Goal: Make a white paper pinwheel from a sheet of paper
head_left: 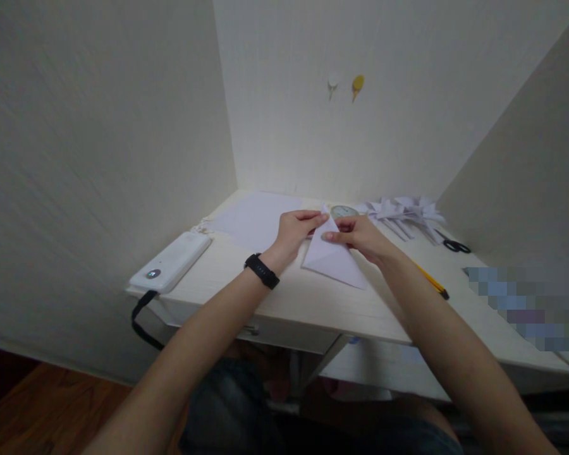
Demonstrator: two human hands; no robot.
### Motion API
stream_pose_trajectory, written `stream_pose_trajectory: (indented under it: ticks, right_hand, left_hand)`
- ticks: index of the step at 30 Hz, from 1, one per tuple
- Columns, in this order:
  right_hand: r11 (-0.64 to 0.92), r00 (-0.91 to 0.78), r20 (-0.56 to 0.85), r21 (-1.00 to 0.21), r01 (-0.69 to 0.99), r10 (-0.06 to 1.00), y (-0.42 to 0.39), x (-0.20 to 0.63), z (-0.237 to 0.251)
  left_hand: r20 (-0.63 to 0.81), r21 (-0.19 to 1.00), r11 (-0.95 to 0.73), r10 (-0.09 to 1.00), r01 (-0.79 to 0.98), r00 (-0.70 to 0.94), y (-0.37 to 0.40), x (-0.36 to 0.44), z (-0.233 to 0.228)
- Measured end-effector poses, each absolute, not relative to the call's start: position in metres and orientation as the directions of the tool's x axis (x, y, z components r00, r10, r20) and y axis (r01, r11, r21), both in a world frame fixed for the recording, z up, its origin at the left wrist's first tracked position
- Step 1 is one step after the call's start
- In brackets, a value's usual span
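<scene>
A folded white paper triangle (330, 260) lies on the pale desk (313, 303) with its tip lifted toward the wall. My left hand (298, 230), a black band on its wrist, pinches the tip from the left. My right hand (358, 237) presses fingers on the paper's upper right edge. Both hands meet at the tip.
Flat white sheets (256, 218) lie behind my left hand. A white power bank (171, 261) with a black strap sits at the desk's left edge. Folded paper shapes (403, 212), black scissors (452, 243), a yellow pencil (431, 282) and a round tape (344, 210) lie to the right.
</scene>
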State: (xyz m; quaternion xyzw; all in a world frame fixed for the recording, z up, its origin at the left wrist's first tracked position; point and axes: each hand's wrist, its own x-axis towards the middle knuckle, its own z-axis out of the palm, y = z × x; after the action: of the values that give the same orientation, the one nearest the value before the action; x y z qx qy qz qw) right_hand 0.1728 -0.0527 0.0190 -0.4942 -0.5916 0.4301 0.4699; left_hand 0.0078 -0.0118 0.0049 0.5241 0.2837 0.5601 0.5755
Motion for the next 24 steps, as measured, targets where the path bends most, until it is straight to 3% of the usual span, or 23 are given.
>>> stream_pose_trajectory:
  ticks: [6,16,24]
  right_hand:
    - [0.152,-0.135,0.113,-0.935,0.322,0.984,-0.053,0.176,0.02]
    - [0.041,-0.215,0.01,-0.989,0.142,0.977,-0.058,0.18,0.024]
    - [0.299,-0.044,0.296,-0.938,0.175,0.954,-0.042,0.167,0.045]
  left_hand:
    - [0.241,0.878,-0.142,0.956,-0.457,0.168,-0.007,0.004,0.006]
    - [0.224,0.882,-0.128,0.961,-0.454,0.164,-0.006,0.003,0.008]
    - [0.316,0.859,-0.196,0.93,-0.472,0.188,-0.015,0.002,0.015]
